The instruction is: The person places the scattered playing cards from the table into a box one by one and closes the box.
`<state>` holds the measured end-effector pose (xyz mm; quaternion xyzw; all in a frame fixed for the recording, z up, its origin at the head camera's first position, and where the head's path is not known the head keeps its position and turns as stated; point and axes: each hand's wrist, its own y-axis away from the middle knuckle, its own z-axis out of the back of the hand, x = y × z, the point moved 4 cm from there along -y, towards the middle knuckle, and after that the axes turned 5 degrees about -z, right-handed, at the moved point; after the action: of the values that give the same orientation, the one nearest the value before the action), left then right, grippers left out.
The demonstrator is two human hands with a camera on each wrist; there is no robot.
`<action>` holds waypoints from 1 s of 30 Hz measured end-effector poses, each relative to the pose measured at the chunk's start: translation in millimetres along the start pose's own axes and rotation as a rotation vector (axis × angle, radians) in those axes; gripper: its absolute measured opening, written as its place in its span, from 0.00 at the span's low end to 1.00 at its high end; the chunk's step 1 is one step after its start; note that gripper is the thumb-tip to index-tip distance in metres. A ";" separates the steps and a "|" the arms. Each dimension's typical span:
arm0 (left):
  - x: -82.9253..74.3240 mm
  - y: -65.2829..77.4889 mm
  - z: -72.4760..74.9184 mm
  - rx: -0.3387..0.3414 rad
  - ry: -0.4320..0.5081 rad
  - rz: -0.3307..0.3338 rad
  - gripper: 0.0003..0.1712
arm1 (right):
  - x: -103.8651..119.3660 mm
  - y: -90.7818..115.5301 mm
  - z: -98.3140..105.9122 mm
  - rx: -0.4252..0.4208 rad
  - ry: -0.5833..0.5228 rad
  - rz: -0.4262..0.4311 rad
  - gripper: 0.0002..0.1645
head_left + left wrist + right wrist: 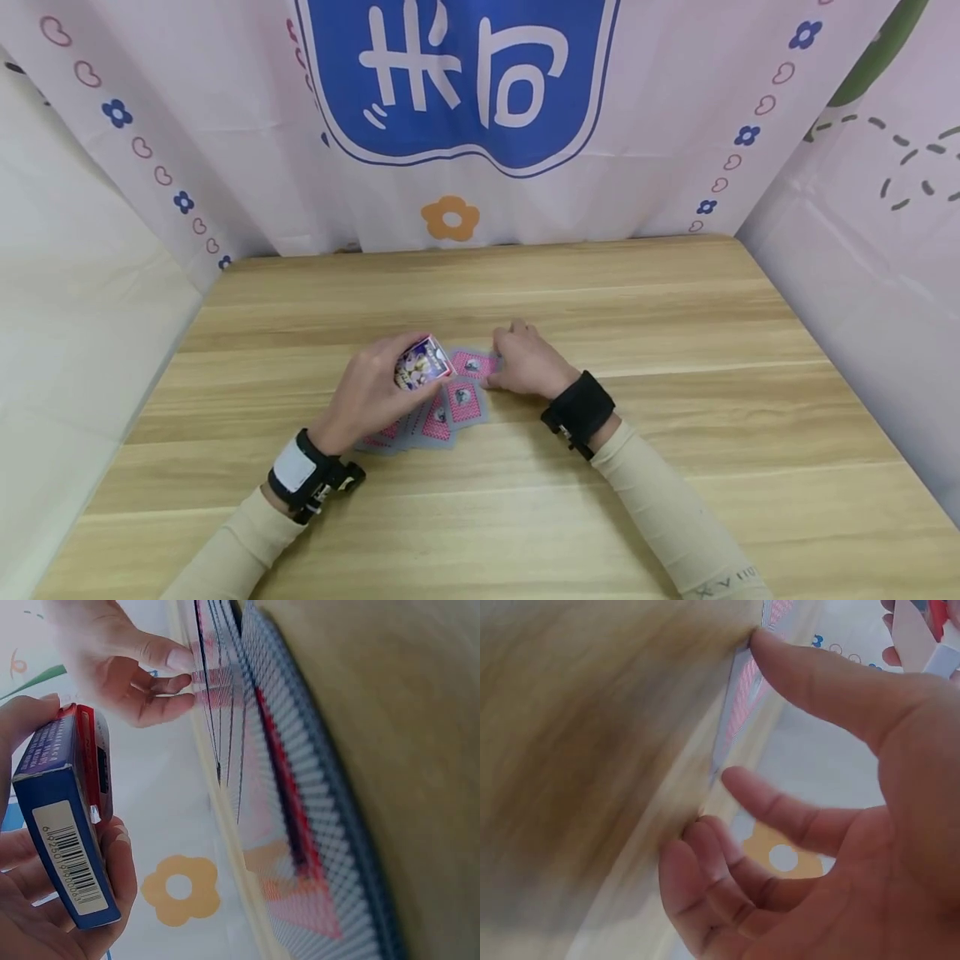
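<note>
My left hand [375, 383] grips a small playing-card box [423, 363] between thumb and fingers, above the spread cards. In the left wrist view the box [67, 817] shows a blue side with a barcode label and a red edge. Beneath it, several playing cards [463, 400] with pink-patterned backs and grey borders lie overlapping on the table. My right hand [532, 362] is at the right end of the spread, beside the farthest card [474, 364]. In the right wrist view its thumb [795, 667] reaches the card's edge, and the other fingers are loosely bent near the tabletop.
The wooden table [675, 317] reaches back to a white curtain [262, 192] with a blue emblem and an orange flower. Pale cloth hangs at both sides. Black straps with small cameras are on both wrists.
</note>
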<state>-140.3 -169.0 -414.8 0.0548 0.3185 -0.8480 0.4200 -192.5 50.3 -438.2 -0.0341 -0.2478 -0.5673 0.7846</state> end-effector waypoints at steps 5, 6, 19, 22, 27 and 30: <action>0.2 1.7 -0.1 -0.010 0.007 -0.009 0.39 | 1.8 0.7 -1.6 0.020 -0.023 0.004 0.30; 0.2 2.1 -0.1 -0.012 0.006 -0.009 0.39 | 1.7 0.5 -1.5 0.024 -0.041 0.022 0.26; -0.1 1.5 2.7 -0.016 0.004 -0.003 0.39 | 9.8 11.2 41.2 -0.145 -0.644 0.111 0.19; 0.0 1.1 3.8 -0.023 0.007 -0.012 0.39 | 14.0 13.2 43.7 -0.126 -0.685 0.112 0.17; 0.0 0.6 4.0 -0.026 0.010 -0.020 0.39 | 18.6 15.0 42.4 -0.086 -0.673 0.146 0.13; 0.0 0.6 3.9 -0.022 0.004 -0.019 0.39 | 18.4 15.5 42.3 -0.092 -0.668 0.143 0.12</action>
<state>-139.2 -171.6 -412.0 0.0489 0.3292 -0.8482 0.4120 -188.9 53.9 -389.8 -0.2706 -0.4624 -0.4788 0.6955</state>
